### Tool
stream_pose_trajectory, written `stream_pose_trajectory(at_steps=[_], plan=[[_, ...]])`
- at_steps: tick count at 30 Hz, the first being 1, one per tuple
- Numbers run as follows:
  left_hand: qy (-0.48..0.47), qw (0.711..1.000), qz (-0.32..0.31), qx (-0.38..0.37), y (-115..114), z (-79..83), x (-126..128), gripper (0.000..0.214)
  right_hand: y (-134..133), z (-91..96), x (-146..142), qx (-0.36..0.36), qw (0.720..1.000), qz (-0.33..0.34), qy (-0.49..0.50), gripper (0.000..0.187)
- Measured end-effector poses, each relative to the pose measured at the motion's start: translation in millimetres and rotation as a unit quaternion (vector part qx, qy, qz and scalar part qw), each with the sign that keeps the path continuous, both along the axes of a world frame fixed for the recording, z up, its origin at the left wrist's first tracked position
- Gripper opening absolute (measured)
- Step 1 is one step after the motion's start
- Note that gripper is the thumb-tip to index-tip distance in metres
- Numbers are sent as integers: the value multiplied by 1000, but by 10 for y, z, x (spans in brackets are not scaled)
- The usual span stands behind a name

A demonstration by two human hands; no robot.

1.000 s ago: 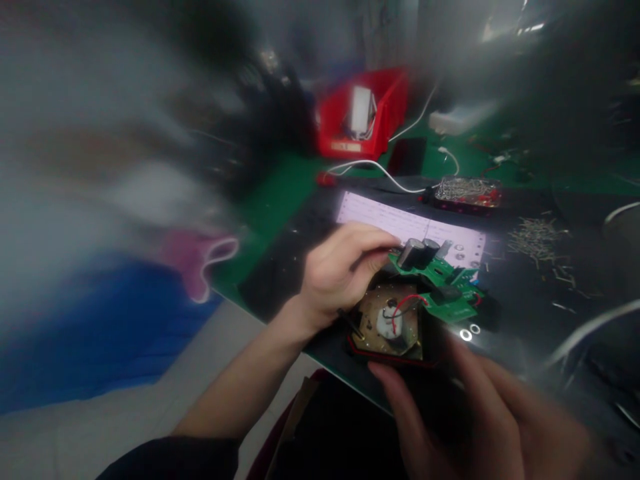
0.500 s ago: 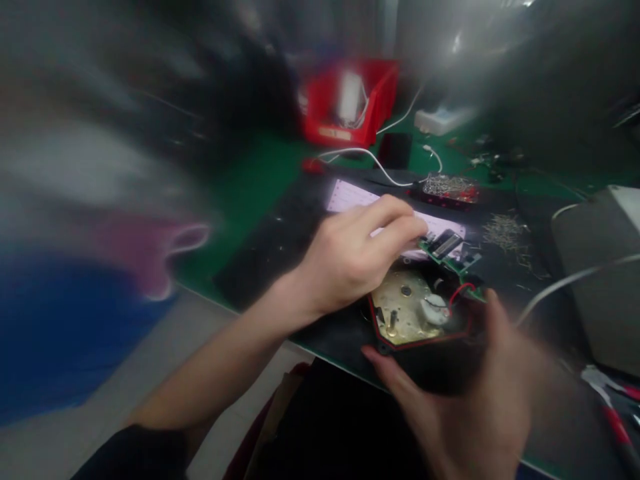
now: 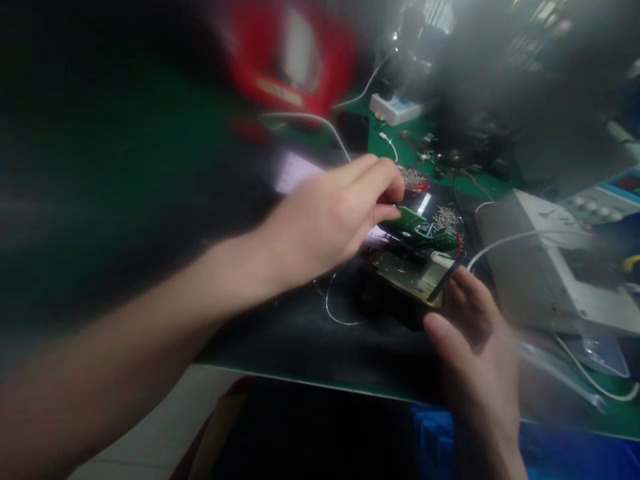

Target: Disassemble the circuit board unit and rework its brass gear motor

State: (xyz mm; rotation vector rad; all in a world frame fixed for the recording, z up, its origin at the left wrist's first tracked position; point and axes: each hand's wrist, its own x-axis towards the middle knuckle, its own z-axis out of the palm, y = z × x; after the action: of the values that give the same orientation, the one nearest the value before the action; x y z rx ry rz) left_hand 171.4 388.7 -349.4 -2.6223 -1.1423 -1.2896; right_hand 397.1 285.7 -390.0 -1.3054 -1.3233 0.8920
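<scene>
Blue thing (image 3: pixel 433 437): one, at the lower edge beside the right forearm; too dim to identify.
Tabletop (image 3: pixel 620 413): one, green, with one black mat (image 3: pixel 290 340) on it.
Right hand (image 3: pixel 473 333): one, its grip partly spread, thumb on the near side and fingers at the right end, clamped on the housing's corner.
Housing (image 3: pixel 397 270): one, dark-walled with a brassy metal interior, tilted over the mat, in front of the left hand's fingertips; one white part (image 3: pixel 443 260) shows at its right end.
Wire loop (image 3: pixel 327 307): one, thin, curving on the mat to the left of the housing.
Left hand (image 3: pixel 345 207): one, its grip nearly together, thumb and fingers pinching the circuit board's left end.
Circuit board (image 3: pixel 410 219): one, green, raised and slanted above the housing's far side; one red wire (image 3: pixel 459 245) at its right end.
Instrument box (image 3: pixel 515 260): one, pale, at the right, well apart from the left hand.
Sheet of paper (image 3: pixel 295 173): one, partly hidden behind the left hand.
Loose pins (image 3: pixel 447 218): one heap, too small to count, beyond the board.
Pin tray (image 3: pixel 415 179): one, just beyond the left fingertips, with red bits among the metal.
Power strip (image 3: pixel 395 109): one, white, farther back.
Red bin (image 3: pixel 337 73): one, blurred, with one white block (image 3: pixel 300 53) inside.
</scene>
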Motion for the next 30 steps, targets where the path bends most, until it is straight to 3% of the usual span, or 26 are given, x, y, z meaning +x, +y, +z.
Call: stream_pose_trajectory(at_steps=[10,23,30], plan=[[-41,998,-34,-26,-54,-22,-35,15,-15,107,-33,-37,999,5,3,77],[-38,998,-36,-33,-88,-84,-39,11,-80,8,15,-30,999,-11,-10,77],[-32,998,-37,-33,-90,-70,-28,14,-63,32,5,-34,997,27,68,71]])
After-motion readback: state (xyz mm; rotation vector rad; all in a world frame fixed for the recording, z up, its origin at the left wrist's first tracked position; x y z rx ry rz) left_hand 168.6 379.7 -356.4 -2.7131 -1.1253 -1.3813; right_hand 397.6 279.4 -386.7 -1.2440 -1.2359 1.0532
